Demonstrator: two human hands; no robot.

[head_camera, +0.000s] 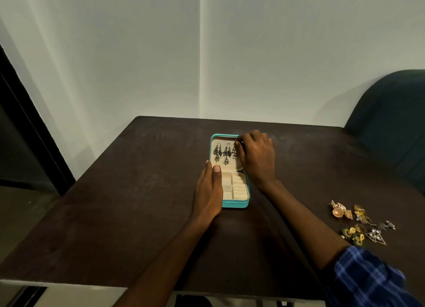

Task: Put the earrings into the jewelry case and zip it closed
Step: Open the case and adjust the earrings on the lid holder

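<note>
Earring pinched in right grip over case lid.

Colours you see on the dark brown surface

Your jewelry case is teal with cream lining; dark silvery earrings hang inside, gold and green loose earrings lie apart; your sleeve is blue plaid.

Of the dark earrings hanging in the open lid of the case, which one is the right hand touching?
The rightmost dark earring, beside the right hand, whose fingertips pinch its top. The other two dark earrings hang free to its left.
</note>
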